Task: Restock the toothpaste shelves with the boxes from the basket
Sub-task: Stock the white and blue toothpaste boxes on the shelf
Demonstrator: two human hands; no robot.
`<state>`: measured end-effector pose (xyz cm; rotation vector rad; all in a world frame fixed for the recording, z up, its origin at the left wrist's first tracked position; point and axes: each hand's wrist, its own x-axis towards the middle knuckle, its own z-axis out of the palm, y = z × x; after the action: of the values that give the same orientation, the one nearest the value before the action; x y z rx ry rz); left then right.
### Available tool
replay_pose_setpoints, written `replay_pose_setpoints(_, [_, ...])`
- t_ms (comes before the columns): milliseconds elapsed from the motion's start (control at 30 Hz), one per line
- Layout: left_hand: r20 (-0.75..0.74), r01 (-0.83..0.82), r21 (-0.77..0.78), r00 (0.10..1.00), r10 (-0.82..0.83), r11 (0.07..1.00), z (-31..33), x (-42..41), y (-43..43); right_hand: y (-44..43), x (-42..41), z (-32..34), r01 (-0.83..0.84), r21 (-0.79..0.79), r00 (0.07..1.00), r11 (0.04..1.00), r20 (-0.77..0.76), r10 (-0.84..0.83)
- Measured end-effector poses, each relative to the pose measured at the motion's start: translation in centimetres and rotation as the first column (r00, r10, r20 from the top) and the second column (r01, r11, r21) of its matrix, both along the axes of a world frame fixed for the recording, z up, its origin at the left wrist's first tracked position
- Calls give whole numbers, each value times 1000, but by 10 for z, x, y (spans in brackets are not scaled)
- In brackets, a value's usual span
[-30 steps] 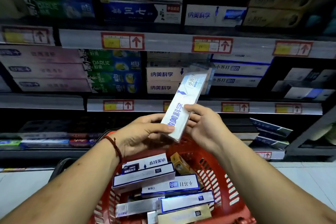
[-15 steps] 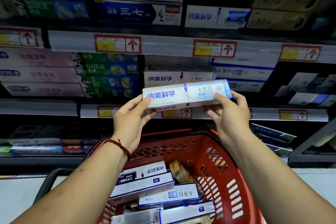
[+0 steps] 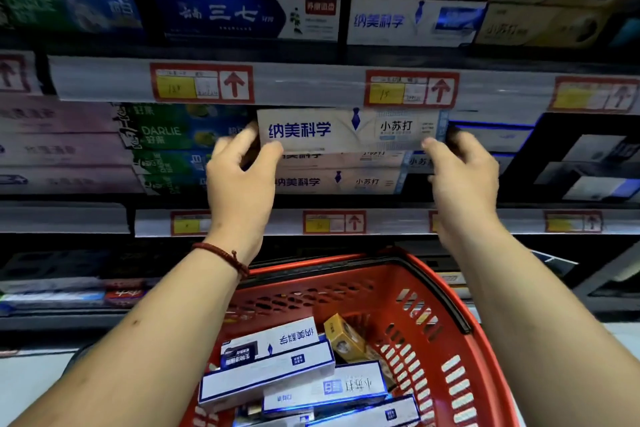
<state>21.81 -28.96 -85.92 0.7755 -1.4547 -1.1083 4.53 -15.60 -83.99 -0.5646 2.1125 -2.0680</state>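
A white toothpaste box [image 3: 332, 130] with blue lettering is held level at the middle shelf, on top of a stack of matching white boxes [image 3: 339, 180]. My left hand [image 3: 242, 177] grips its left end with thumb in front. My right hand [image 3: 460, 170] grips its right end. Below, the red plastic basket [image 3: 446, 329] holds several more boxes: white ones with blue edges [image 3: 270, 374] and a gold one [image 3: 343, 340].
Green Darlie boxes [image 3: 166, 146] stand left of the stack, pale pink boxes [image 3: 59, 146] further left, blue-edged boxes [image 3: 491, 139] to the right. The upper shelf carries blue boxes [image 3: 242, 15] and gold ones [image 3: 547, 24]. Price-tag rails [image 3: 311, 83] front each shelf.
Both hands turned the box from upright to level, then lifted it from above the basket up to the middle shelf, onto the stack of matching boxes.
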Motion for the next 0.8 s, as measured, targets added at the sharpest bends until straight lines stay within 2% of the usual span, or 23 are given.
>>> replay_pose_setpoints(167, [50, 93, -3, 994, -93, 996, 6, 0, -2, -8, -14, 7, -77, 29, 997, 997, 13, 76])
replay_pose_setpoints(267, [61, 156, 53, 985, -159, 986, 3, -1, -8, -14, -16, 5, -126, 62, 992, 990, 28, 125])
replay_pose_setpoints(333, [119, 185, 106, 973, -197, 977, 0, -2, -10, -17, -13, -1, -184, 101, 983, 978, 42, 180])
replay_pose_setpoints(533, [254, 156, 165, 947, -195, 974, -7, -4, -7, -18, -14, -15, -189, 96, 980, 977, 76, 182])
replay_pose_setpoints(667, [243, 186, 170, 944, -224, 968, -6, -2, -4, -18, -9, -16, -187, 117, 980, 975, 91, 177])
replay_pose_setpoints(800, [197, 251, 226, 934, -297, 941, 0, -1, -5, -18, -11, -15, -213, 53, 969, 976, 138, 204])
